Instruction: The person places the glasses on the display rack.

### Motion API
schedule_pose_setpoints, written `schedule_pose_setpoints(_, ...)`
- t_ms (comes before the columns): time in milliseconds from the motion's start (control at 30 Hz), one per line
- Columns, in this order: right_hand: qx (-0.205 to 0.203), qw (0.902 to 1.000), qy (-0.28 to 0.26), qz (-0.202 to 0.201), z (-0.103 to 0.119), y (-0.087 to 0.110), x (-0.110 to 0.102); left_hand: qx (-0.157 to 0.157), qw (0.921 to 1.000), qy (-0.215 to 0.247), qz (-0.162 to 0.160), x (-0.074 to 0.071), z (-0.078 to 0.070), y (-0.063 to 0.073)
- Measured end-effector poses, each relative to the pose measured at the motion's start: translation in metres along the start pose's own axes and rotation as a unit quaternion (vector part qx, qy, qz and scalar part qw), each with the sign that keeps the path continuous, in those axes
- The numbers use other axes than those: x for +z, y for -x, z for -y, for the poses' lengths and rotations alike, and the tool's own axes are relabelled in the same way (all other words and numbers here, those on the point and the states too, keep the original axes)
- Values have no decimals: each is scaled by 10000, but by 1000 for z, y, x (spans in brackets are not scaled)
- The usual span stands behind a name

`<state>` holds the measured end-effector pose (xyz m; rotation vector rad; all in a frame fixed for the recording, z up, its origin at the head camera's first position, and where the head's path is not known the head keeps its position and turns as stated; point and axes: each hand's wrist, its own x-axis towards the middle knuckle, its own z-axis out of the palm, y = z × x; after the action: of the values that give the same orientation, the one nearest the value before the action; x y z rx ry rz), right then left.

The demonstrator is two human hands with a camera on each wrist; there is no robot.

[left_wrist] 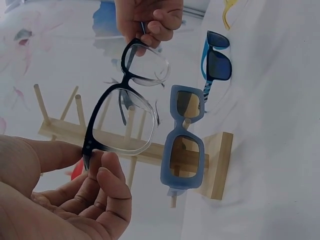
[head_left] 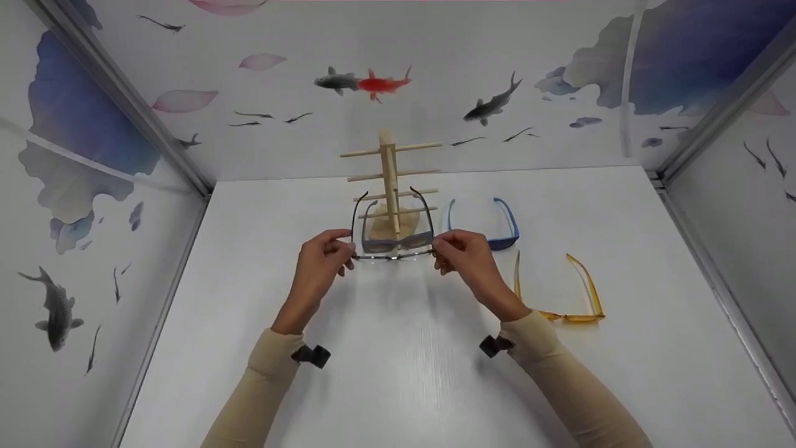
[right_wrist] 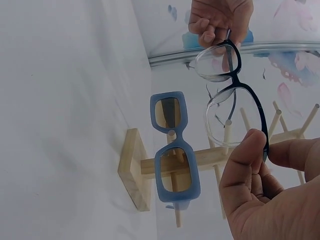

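Note:
Between my two hands is a pair of eyeglasses [head_left: 393, 257] with a black upper rim and clear lower rims. My left hand [head_left: 320, 261] pinches one end by the hinge. At the other end, the thumb and fingers of my right hand [head_left: 469, 258] grip the frame. The temples are unfolded and point toward a wooden display stand [head_left: 388, 174] with several crossbar pegs. Grey-blue sunglasses [right_wrist: 191, 160] hang low on that stand, behind the held pair. In both wrist views the eyeglasses are in front of the pegs, apart from the sunglasses.
Blue sunglasses [head_left: 512, 231] with dark lenses lie unfolded on the white table [head_left: 398, 386], right of the stand. Nearer, yellow glasses [head_left: 578, 318] lie beside my right forearm. Printed panels [head_left: 429, 37] enclose the table's back and sides.

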<state>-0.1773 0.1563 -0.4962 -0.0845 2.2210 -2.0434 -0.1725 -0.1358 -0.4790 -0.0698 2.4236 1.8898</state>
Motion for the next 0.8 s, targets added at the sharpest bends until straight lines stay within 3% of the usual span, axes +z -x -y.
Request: schedule_pose_setpoints(800,43,9999,-10,-103,1,-10,-2,-69,10000,10,-11,4,0,-11)
